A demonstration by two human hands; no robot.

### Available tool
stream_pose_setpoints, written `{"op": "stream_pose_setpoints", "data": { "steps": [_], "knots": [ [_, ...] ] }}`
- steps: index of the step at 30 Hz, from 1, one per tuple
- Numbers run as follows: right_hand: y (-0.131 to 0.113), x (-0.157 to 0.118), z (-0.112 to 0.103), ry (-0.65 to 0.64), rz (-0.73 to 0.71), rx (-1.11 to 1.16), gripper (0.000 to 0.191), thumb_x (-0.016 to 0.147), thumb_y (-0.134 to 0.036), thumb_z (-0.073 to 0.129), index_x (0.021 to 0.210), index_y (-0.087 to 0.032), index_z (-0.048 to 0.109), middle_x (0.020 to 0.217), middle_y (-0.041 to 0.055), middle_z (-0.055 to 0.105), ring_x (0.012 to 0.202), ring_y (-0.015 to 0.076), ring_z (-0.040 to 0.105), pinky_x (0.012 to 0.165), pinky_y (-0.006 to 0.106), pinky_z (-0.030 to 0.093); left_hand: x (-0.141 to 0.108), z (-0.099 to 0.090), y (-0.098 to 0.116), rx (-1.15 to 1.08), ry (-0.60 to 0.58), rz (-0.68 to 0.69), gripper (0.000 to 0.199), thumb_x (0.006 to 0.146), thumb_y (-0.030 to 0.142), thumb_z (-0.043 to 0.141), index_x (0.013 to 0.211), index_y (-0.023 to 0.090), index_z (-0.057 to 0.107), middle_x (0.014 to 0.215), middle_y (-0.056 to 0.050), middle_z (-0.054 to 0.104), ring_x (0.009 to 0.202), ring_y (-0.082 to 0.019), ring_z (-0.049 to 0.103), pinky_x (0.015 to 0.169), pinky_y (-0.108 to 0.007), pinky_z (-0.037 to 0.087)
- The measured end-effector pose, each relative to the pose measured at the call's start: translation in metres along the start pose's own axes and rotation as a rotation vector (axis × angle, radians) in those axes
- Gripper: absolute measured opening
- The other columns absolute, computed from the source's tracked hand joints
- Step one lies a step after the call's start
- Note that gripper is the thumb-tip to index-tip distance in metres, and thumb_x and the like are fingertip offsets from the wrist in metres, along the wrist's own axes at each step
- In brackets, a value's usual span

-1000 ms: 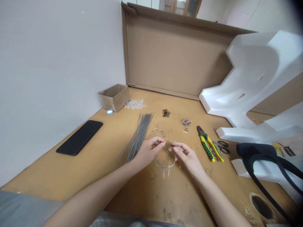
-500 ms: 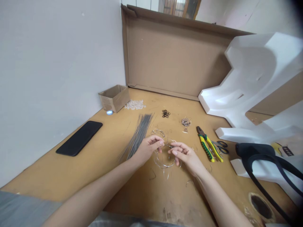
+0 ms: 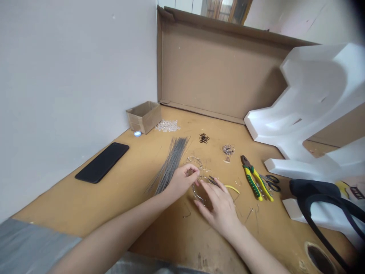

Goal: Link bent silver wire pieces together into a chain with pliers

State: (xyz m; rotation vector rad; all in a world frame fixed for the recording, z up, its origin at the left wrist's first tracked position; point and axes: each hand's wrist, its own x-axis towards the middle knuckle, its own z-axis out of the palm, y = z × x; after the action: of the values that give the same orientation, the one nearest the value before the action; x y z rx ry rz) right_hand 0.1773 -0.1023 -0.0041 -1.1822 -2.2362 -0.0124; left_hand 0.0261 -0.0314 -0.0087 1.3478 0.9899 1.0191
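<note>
Left hand (image 3: 181, 182) pinches thin silver wire ring (image 3: 201, 194), right hand (image 3: 219, 207) open on it; long grey steel wire bundle (image 3: 171, 165), small black rubber rings (image 3: 203, 138) remain loose on tan wooden worktop (image 3: 94, 207)

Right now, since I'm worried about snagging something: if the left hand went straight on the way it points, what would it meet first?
Probably the wire ring, since the fingertips of the left hand already sit at its upper edge, though depth is hard to judge from this view.
</note>
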Motion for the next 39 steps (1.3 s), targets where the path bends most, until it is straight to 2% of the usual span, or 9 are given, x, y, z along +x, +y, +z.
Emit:
{"op": "stream_pose_setpoints", "data": {
  "steps": [6, 9, 12, 17, 19, 22, 26, 32, 39],
  "knots": [
    [0.020, -0.003, -0.003, -0.012, 0.192, 0.264, 0.031, 0.087, -0.023, 0.045, 0.116, -0.022, 0.053, 0.109, 0.0080, 0.062, 0.098, 0.0206, 0.057, 0.088, 0.040, 0.044, 0.000, -0.002, 0.009, -0.118, -0.103, -0.018, 0.024, 0.080, 0.037, 0.051, 0.083, 0.014, 0.056, 0.075, -0.002, 0.060, 0.068, -0.012, 0.059, 0.065, -0.025, 0.048],
    [0.028, -0.003, -0.007, 0.013, 0.413, 0.570, 0.027, 0.088, -0.029, 0.043, 0.110, -0.024, 0.058, 0.102, 0.0063, 0.065, 0.070, 0.0154, 0.060, 0.068, 0.032, 0.049, -0.001, -0.004, 0.012, -0.118, -0.124, 0.038, 0.023, 0.081, 0.033, 0.050, 0.094, 0.014, 0.054, 0.088, -0.005, 0.060, 0.074, -0.013, 0.061, 0.069, -0.027, 0.049],
    [0.032, 0.001, -0.008, 0.054, 0.574, 0.906, 0.026, 0.088, -0.035, 0.044, 0.106, -0.024, 0.059, 0.099, 0.0048, 0.066, 0.054, 0.0108, 0.053, 0.057, 0.028, 0.047, -0.005, -0.007, 0.014, 0.010, -0.148, 0.240, 0.026, 0.080, 0.024, 0.052, 0.104, 0.016, 0.051, 0.102, -0.008, 0.057, 0.085, -0.014, 0.059, 0.078, -0.030, 0.048],
    [0.034, 0.004, -0.007, 0.132, 0.671, 1.228, 0.024, 0.087, -0.035, 0.048, 0.103, -0.023, 0.061, 0.104, 0.0065, 0.065, 0.050, 0.0081, 0.049, 0.068, 0.032, 0.047, -0.012, -0.008, 0.019, 0.428, -0.239, 0.565, 0.046, 0.074, 0.021, 0.060, 0.117, 0.021, 0.046, 0.122, -0.010, 0.044, 0.103, -0.019, 0.049, 0.085, -0.032, 0.045],
    [0.034, 0.004, -0.005, 0.120, 0.677, 1.279, 0.023, 0.086, -0.034, 0.050, 0.102, -0.022, 0.062, 0.104, 0.0069, 0.066, 0.045, 0.0063, 0.046, 0.070, 0.034, 0.048, -0.013, -0.007, 0.018, 0.511, -0.210, 0.596, 0.044, 0.076, 0.023, 0.058, 0.118, 0.021, 0.044, 0.119, -0.010, 0.045, 0.104, -0.020, 0.048, 0.083, -0.032, 0.045],
    [0.033, 0.003, -0.004, 0.070, 0.685, 1.352, 0.022, 0.085, -0.033, 0.051, 0.100, -0.022, 0.063, 0.099, 0.0066, 0.067, 0.043, 0.0060, 0.045, 0.067, 0.033, 0.048, -0.011, -0.007, 0.014, 0.523, -0.130, 0.598, 0.032, 0.081, 0.021, 0.051, 0.113, 0.020, 0.047, 0.109, -0.008, 0.050, 0.087, -0.015, 0.053, 0.078, -0.031, 0.046],
    [0.033, 0.005, -0.008, 0.002, 0.700, 1.459, 0.022, 0.084, -0.031, 0.051, 0.098, -0.020, 0.064, 0.095, 0.0066, 0.068, 0.041, 0.0056, 0.044, 0.061, 0.031, 0.049, -0.007, -0.008, 0.012, 0.405, -0.047, 0.476, 0.029, 0.079, 0.022, 0.055, 0.107, 0.019, 0.051, 0.091, -0.004, 0.053, 0.068, -0.010, 0.052, 0.068, -0.026, 0.046],
    [0.033, 0.009, -0.012, -0.086, 0.778, 1.573, 0.024, 0.084, -0.031, 0.051, 0.098, -0.017, 0.064, 0.092, 0.0073, 0.067, 0.042, 0.0057, 0.045, 0.056, 0.029, 0.050, -0.007, -0.008, 0.013, 0.365, -0.086, 0.451, 0.017, 0.079, 0.022, 0.055, 0.096, 0.019, 0.058, 0.098, -0.004, 0.052, 0.062, -0.007, 0.047, 0.061, -0.022, 0.044],
    [0.037, 0.009, -0.008, -0.087, 0.862, 1.635, 0.031, 0.084, -0.039, 0.049, 0.100, -0.016, 0.063, 0.090, 0.0078, 0.067, 0.046, 0.0080, 0.050, 0.059, 0.030, 0.050, -0.008, -0.007, 0.013, 0.393, -0.101, 0.407, 0.015, 0.083, 0.025, 0.049, 0.083, 0.017, 0.062, 0.074, -0.001, 0.054, 0.059, -0.008, 0.047, 0.054, -0.020, 0.037]
  ]
}}
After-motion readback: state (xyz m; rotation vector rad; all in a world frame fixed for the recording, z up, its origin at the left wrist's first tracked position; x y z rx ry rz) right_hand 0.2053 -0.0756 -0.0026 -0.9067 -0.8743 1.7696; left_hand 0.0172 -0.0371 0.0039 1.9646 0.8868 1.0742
